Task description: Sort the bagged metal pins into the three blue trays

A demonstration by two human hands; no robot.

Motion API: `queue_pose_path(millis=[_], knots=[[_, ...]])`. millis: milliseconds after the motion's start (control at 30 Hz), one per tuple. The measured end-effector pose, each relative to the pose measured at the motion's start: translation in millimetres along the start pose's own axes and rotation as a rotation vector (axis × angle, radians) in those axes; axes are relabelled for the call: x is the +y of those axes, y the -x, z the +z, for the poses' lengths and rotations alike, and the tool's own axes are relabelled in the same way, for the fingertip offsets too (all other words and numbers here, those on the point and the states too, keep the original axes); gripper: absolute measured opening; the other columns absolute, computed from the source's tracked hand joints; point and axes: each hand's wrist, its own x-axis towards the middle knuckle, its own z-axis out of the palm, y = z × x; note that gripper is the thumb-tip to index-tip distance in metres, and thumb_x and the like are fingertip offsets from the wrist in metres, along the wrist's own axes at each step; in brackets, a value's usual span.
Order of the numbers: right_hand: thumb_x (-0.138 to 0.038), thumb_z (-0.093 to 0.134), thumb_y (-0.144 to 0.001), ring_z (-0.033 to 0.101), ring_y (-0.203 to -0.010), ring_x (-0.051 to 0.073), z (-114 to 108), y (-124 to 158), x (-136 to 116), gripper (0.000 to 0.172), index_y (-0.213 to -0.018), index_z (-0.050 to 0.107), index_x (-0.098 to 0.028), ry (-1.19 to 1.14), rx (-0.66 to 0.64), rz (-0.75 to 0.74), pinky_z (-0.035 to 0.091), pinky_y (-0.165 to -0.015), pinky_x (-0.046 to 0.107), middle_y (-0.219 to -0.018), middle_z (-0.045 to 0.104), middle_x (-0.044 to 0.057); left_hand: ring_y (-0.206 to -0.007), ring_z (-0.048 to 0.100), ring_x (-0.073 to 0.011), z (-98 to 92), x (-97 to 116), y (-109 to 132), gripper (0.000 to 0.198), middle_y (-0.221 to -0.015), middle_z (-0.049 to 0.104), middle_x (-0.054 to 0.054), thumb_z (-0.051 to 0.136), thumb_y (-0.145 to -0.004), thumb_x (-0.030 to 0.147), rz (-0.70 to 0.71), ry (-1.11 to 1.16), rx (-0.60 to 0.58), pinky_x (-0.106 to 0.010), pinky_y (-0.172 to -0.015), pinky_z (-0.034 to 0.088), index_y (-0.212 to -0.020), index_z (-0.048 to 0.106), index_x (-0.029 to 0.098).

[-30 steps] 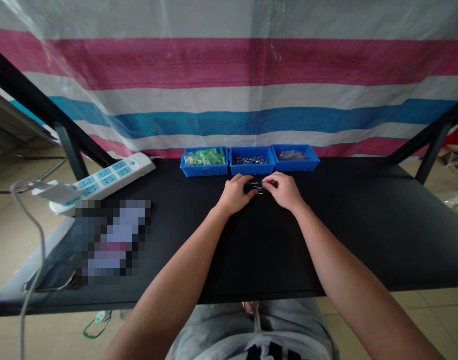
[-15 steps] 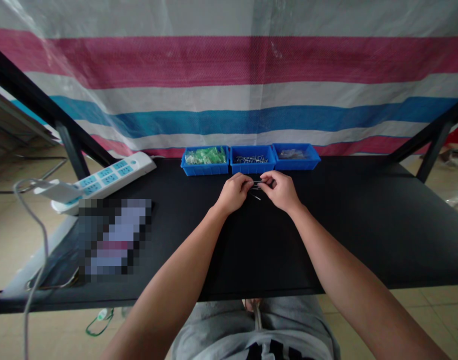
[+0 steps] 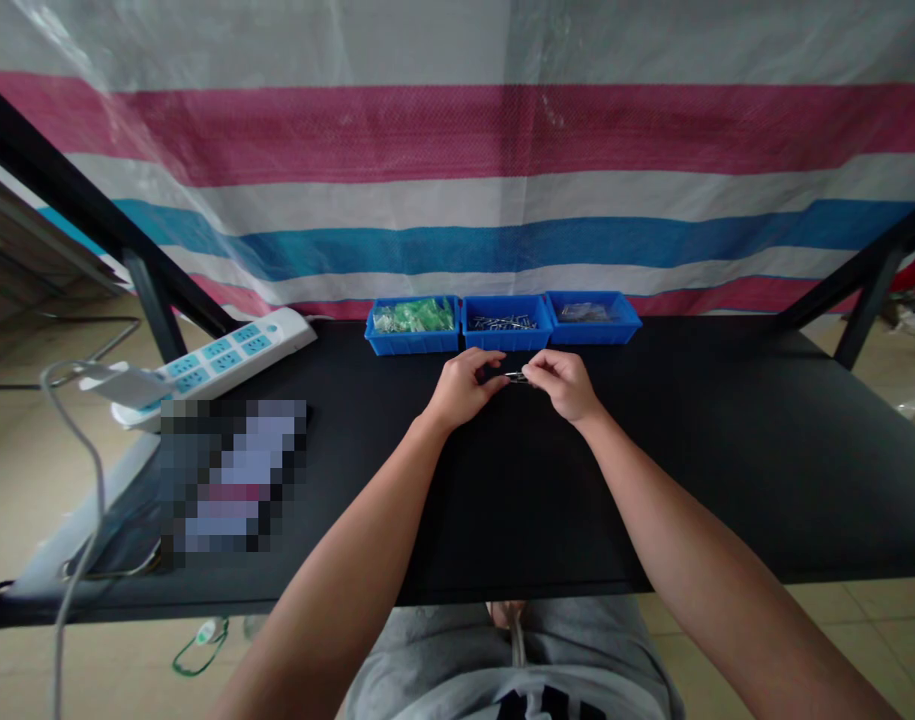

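Several thin, silvery metal pins (image 3: 515,377) bridge the gap between my two hands, low over the black table. My right hand (image 3: 567,386) is closed, pinching their right end between thumb and fingertips. My left hand (image 3: 464,390) has its thumb and forefinger apart, the thumb tip by the pins' left end; whether it touches them I cannot tell. Just beyond the hands stands a blue bin (image 3: 506,336) of loose, similar-looking metal pieces. Left of it, another blue bin (image 3: 413,343) holds green and clear packets. A third blue bin (image 3: 593,332) on the right contains clear plastic bags.
A white power strip (image 3: 224,360) with a plugged-in adapter lies at the table's left, its grey cable (image 3: 101,490) hanging over the edge. A blurred-out flat object (image 3: 239,480) rests nearby. Striped sheeting (image 3: 457,130) hangs behind the black table (image 3: 727,450).
My left finger and thumb have parted from their pinch. The loose pin that lay on the table below the hands no longer shows there; the pins now appear gathered at my right fingertips.
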Motion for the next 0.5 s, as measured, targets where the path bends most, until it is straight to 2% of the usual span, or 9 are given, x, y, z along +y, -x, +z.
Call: queue_pose_path(millis=[100, 167, 233, 300, 367, 500], knots=[[-0.037, 0.063, -0.074, 0.043, -0.052, 0.010, 0, -5, 6, 0.023, -0.063, 0.059, -0.017, -0.060, 0.088, 0.015, 0.035, -0.051, 0.025, -0.056, 0.054, -0.002, -0.072, 0.057, -0.0126, -2.0, -6, -2, 0.029, -0.092, 0.067, -0.003, 0.065, -0.080, 0.022, -0.046, -0.043, 0.071, -0.027, -0.073, 0.050, -0.108, 0.067, 0.019], [-0.034, 0.065, -0.072, 0.052, -0.061, 0.012, 0, -9, 10, 0.019, -0.081, 0.065, -0.017, -0.129, 0.110, 0.020, 0.037, -0.050, 0.024, -0.079, 0.066, 0.004, -0.070, 0.056, -0.0127, -2.2, -10, -3, 0.026, -0.091, 0.067, -0.003, 0.062, -0.080, 0.020, -0.080, -0.058, 0.105, -0.027, -0.072, 0.049, -0.105, 0.067, 0.018], [-0.029, 0.066, -0.068, 0.059, -0.075, 0.016, 0, -13, 12, 0.042, -0.109, 0.064, -0.020, -0.209, 0.075, 0.040, 0.039, -0.049, 0.024, -0.116, 0.065, 0.010, -0.069, 0.056, -0.0128, -1.9, -12, -4, 0.024, -0.090, 0.067, -0.003, 0.061, -0.080, 0.019, -0.098, -0.067, 0.113, -0.027, -0.071, 0.049, -0.103, 0.067, 0.017], [-0.025, 0.066, -0.065, 0.063, -0.084, 0.019, -1, -14, 14, 0.065, -0.128, 0.053, -0.024, -0.264, 0.029, 0.078, 0.040, -0.048, 0.024, -0.138, 0.052, 0.013, -0.069, 0.057, -0.0131, -1.9, -11, -4, 0.024, -0.089, 0.068, -0.004, 0.058, -0.081, 0.019, -0.105, -0.077, 0.108, -0.027, -0.071, 0.049, -0.102, 0.067, 0.017], [-0.026, 0.065, -0.065, 0.064, -0.083, 0.020, -3, -14, 15, 0.072, -0.135, 0.047, -0.024, -0.274, 0.029, 0.091, 0.040, -0.047, 0.024, -0.139, 0.051, 0.015, -0.069, 0.057, -0.0136, -2.9, -9, -4, 0.024, -0.089, 0.068, -0.004, 0.056, -0.082, 0.020, -0.117, -0.090, 0.103, -0.028, -0.072, 0.050, -0.102, 0.067, 0.017], [-0.031, 0.063, -0.068, 0.060, -0.069, 0.015, -6, -12, 15, 0.062, -0.128, 0.052, -0.020, -0.227, 0.097, 0.048, 0.039, -0.046, 0.024, -0.112, 0.065, 0.012, -0.071, 0.059, -0.0161, -8.7, -10, -3, 0.022, -0.086, 0.068, -0.004, 0.056, -0.080, 0.025, -0.144, -0.143, 0.042, -0.030, -0.073, 0.050, -0.096, 0.068, 0.017]])
